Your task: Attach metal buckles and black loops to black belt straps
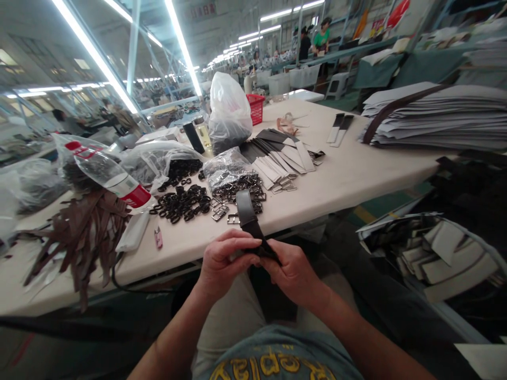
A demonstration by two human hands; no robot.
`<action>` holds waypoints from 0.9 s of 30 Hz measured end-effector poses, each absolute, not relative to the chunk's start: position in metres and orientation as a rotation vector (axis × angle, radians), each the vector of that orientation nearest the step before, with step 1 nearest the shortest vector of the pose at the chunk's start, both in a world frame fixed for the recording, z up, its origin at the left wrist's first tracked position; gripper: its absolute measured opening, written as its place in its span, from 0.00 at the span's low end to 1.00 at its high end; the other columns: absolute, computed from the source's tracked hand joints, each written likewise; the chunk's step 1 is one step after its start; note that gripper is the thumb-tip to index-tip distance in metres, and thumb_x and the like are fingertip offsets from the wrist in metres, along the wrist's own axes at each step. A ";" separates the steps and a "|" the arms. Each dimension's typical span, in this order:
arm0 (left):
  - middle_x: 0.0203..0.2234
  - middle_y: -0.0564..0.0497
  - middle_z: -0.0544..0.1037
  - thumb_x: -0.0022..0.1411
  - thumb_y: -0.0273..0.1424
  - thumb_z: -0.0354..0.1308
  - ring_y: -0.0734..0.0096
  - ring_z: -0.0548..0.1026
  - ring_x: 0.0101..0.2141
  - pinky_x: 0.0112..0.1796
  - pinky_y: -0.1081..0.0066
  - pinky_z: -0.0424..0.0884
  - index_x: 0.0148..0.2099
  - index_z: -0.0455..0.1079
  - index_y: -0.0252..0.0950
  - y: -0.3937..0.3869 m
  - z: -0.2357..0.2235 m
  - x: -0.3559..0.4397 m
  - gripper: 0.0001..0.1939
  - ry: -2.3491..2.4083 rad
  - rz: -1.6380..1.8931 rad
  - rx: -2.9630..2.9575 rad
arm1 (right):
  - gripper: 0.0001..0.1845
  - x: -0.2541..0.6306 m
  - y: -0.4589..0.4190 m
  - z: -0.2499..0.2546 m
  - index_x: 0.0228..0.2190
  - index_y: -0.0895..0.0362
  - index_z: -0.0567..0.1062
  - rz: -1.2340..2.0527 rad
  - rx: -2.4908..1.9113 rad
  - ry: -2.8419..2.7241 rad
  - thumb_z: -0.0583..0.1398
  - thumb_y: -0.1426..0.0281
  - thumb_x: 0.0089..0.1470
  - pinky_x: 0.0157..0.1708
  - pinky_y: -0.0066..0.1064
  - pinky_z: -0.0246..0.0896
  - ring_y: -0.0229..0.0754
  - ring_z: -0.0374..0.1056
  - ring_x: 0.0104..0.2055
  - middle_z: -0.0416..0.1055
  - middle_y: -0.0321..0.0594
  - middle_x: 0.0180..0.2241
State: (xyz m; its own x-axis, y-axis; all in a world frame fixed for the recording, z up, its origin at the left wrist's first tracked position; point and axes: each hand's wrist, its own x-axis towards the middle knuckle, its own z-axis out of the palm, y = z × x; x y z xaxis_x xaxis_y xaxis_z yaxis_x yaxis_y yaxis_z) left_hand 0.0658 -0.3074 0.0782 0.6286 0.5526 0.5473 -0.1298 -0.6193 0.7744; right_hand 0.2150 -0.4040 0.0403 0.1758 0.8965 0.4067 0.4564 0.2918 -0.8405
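Left hand (224,258): fingers and thumb pinched on the dark strap. Right hand (295,272): closed around its lower part. Dark strap (246,208): on the near side of the metal buckles (233,193), its curled end rising across their near edge. Apparently light, smooth, flexible with some spring, hardly fragile; best pinched flat across its width, close to the section being worked, lest the free curl twist. Black loops (182,205): left of the buckles. Cut strips (273,164): right and beyond. Red basket (257,109): farther beyond.
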 end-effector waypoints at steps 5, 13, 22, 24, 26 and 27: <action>0.33 0.48 0.80 0.57 0.29 0.68 0.70 0.77 0.33 0.36 0.72 0.74 0.43 0.81 0.42 -0.308 0.083 0.070 0.10 0.324 1.001 2.151 | 0.11 0.215 -0.404 0.039 0.29 0.55 0.69 0.502 -1.356 -1.442 0.56 0.64 0.62 0.25 0.26 0.56 0.36 0.64 0.23 0.68 0.34 0.23; 0.36 0.48 0.78 0.57 0.30 0.67 0.68 0.76 0.38 0.38 0.73 0.74 0.41 0.81 0.42 -0.308 0.061 0.066 0.08 0.424 0.930 1.624 | 0.10 0.218 -0.405 0.047 0.30 0.57 0.72 0.752 -1.310 -1.335 0.57 0.65 0.61 0.20 0.23 0.56 0.32 0.63 0.19 0.69 0.33 0.25; 0.31 0.50 0.74 0.54 0.28 0.68 0.74 0.73 0.30 0.29 0.77 0.71 0.37 0.81 0.40 -0.318 0.065 0.066 0.07 0.615 0.907 1.812 | 0.09 0.219 -0.405 0.037 0.31 0.56 0.70 0.823 -1.289 -1.343 0.56 0.67 0.62 0.22 0.23 0.58 0.33 0.64 0.21 0.68 0.32 0.25; 0.30 0.50 0.75 0.55 0.27 0.67 0.73 0.73 0.30 0.29 0.77 0.70 0.38 0.81 0.40 -0.317 0.068 0.065 0.07 0.595 0.870 1.991 | 0.04 0.222 -0.405 0.041 0.31 0.56 0.69 0.787 -1.308 -1.416 0.56 0.72 0.60 0.25 0.24 0.59 0.35 0.65 0.24 0.68 0.33 0.25; 0.29 0.50 0.76 0.56 0.27 0.66 0.72 0.74 0.30 0.29 0.75 0.70 0.39 0.81 0.41 -0.315 0.070 0.064 0.08 0.563 0.841 2.141 | 0.03 0.223 -0.407 0.044 0.32 0.56 0.69 0.741 -1.319 -1.478 0.58 0.76 0.55 0.28 0.25 0.59 0.37 0.65 0.28 0.69 0.34 0.27; 0.29 0.50 0.76 0.57 0.27 0.66 0.71 0.74 0.30 0.30 0.74 0.71 0.40 0.81 0.42 -0.315 0.070 0.063 0.08 0.548 0.830 2.204 | 0.05 0.224 -0.407 0.045 0.33 0.56 0.70 0.724 -1.317 -1.498 0.59 0.76 0.53 0.29 0.25 0.60 0.37 0.66 0.29 0.70 0.35 0.28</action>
